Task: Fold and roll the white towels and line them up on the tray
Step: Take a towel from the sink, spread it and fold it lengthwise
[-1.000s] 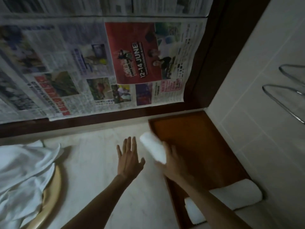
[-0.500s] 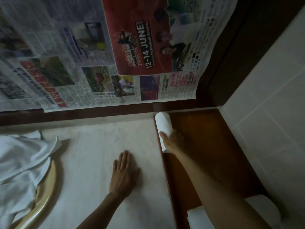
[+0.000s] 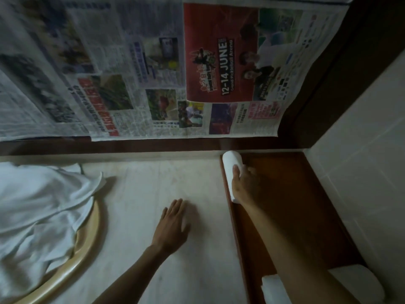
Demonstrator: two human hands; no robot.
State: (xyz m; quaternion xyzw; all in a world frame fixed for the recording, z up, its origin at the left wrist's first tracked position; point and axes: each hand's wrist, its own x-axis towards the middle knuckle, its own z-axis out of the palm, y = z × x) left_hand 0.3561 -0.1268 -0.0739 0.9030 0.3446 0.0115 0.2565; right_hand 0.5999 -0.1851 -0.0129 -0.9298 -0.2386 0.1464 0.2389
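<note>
Your right hand (image 3: 242,185) grips the small rolled white towel (image 3: 231,166), laying it along the far left edge of the dark wooden tray (image 3: 306,205), probably to start a row. Your left hand (image 3: 173,224) rests flat, fingers straight, on the pale bench (image 3: 153,183), likely bracing your reach, with a second white roll (image 3: 350,281) at the tray's near end

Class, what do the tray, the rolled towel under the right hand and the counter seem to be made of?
Tray: probably wood, reddish-brown with a smooth, slightly glossy finish.
Rolled towel: soft white cloth, likely cotton; it holds a plump roll under the right hand.
Counter: pale and smooth, maybe stone or laminate; dim light leaves it open.
</note>
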